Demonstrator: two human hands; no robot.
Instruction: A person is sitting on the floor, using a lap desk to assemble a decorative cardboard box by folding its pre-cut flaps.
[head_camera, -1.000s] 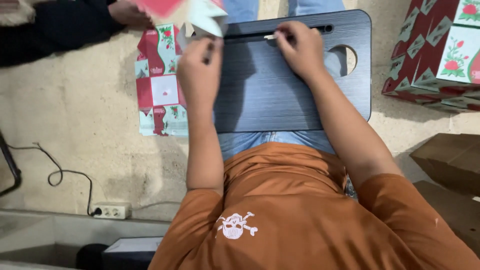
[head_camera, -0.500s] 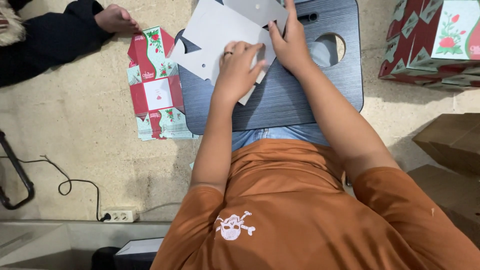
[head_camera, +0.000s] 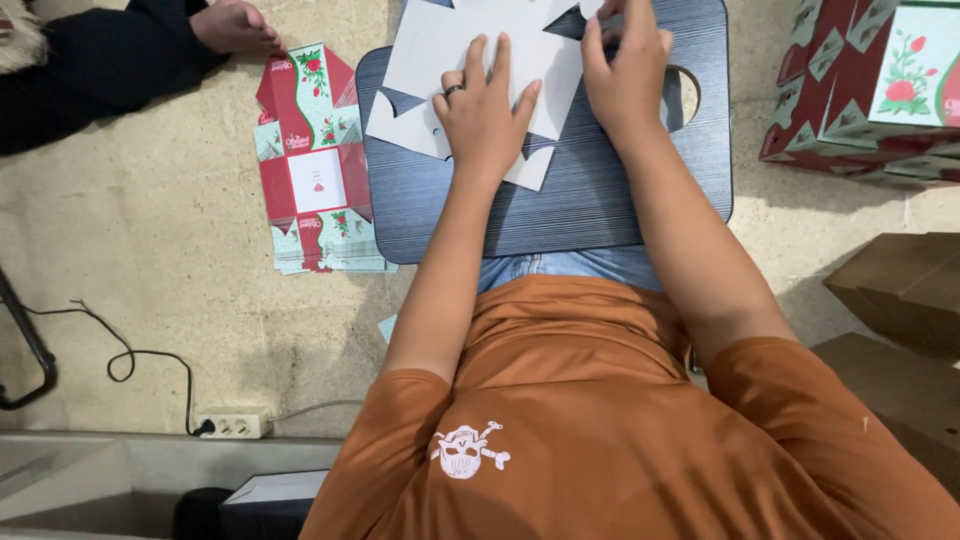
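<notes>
- A person in an orange shirt (head_camera: 600, 430) sits on the floor with a dark lap desk (head_camera: 560, 200) across the knees, seen from a camera worn on the head.
- A flat white cardboard blank (head_camera: 450, 60), unfolded and plain side up, lies on the desk's upper left part, from about 10 to 12 o'clock of the desk top.
- The blank's long axis runs on a slant, from its notched tabs at the desk's 9 o'clock edge up toward 1 o'clock, where it passes out of the picture's top edge.
- The left hand (head_camera: 485, 115), a ring on one finger, lies open and flat, palm down, fingers spread and pointing to 12 o'clock, pressing the blank onto the desk.
- The right hand (head_camera: 625, 80) rests just beside it at 3 o'clock, fingers curled down onto the blank's upper edge; whether it pinches the card cannot be told.
- A round cut-out (head_camera: 688, 95) in the desk shows just right of the right hand.
- A stack of flat red-and-green printed box blanks (head_camera: 315, 170) lies on the floor at the desk's 9 o'clock, touching its edge.
- Another person's hand (head_camera: 235, 25), in a dark sleeve, rests at the stack's 11 o'clock.
- Assembled red printed boxes (head_camera: 870, 90) stand at 3 o'clock; a power strip (head_camera: 232, 425) lies at 7 o'clock.
</notes>
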